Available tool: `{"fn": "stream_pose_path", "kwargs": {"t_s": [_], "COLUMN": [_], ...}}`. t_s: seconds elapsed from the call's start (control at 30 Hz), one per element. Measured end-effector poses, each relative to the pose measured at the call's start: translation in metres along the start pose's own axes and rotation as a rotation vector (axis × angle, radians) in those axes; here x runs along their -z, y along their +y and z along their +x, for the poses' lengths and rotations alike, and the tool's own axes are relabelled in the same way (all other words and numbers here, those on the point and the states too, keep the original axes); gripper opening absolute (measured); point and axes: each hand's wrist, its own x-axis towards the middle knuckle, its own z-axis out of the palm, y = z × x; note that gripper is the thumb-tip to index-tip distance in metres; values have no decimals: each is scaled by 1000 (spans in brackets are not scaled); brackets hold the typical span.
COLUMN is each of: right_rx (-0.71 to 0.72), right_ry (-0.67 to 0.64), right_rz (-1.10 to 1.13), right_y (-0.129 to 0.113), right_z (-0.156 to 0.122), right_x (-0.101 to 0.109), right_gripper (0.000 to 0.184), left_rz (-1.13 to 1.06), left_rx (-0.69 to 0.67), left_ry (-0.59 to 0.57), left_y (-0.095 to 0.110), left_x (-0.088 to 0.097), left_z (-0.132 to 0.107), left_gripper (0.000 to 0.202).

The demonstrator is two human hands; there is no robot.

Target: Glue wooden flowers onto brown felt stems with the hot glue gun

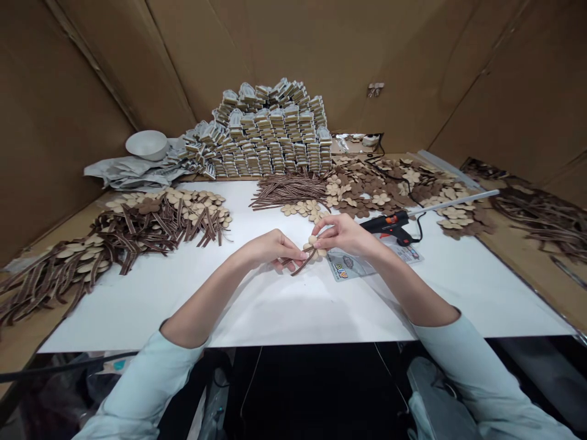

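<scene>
Evidently one piece is in hand and partly made up: between the two hands, at the middle of the table [275, 315], a beige flower [320, 251] has a brown ribbon [300, 267] laid against it. The right hand [343, 233] pinches the flower, fingertips close together; the left hand [273, 245] grips the ribbon, its ends trailing towards seven o'clock. Whether the two are stuck together, I cannot tell. From there, a pile of flowers and ribbons [156, 227] lies towards ten o'clock, many pieces looking already paired, so they are probably done. Plenty seems left: loose ribbons [288, 186] lie near twelve o'clock, and a big heap of loose flowers [358, 183], beige and brown, spreads around one o'clock. The glue gun [389, 222] rests at two o'clock, untouched.
</scene>
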Motion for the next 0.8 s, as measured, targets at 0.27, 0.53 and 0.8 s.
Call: {"fn": "stream_pose_path", "kwargs": {"t_s": [0.27,0.53,0.8], "right_rx": [21,17,36], "right_ry": [49,50,66], "right_rz": [31,17,54], "right_y": [2,0,3], "right_z": [2,0,2], "right_x": [-1,-1,0], "right_gripper": [22,21,24], "left_rz": [64,9,4], "left_rx": [-77,5,29], "left_ry": [7,41,30], "left_y": [3,-2,-1], "left_x": [-7,-6,-7], "left_z": [-2,3,3], "left_gripper": [29,22,21]}}
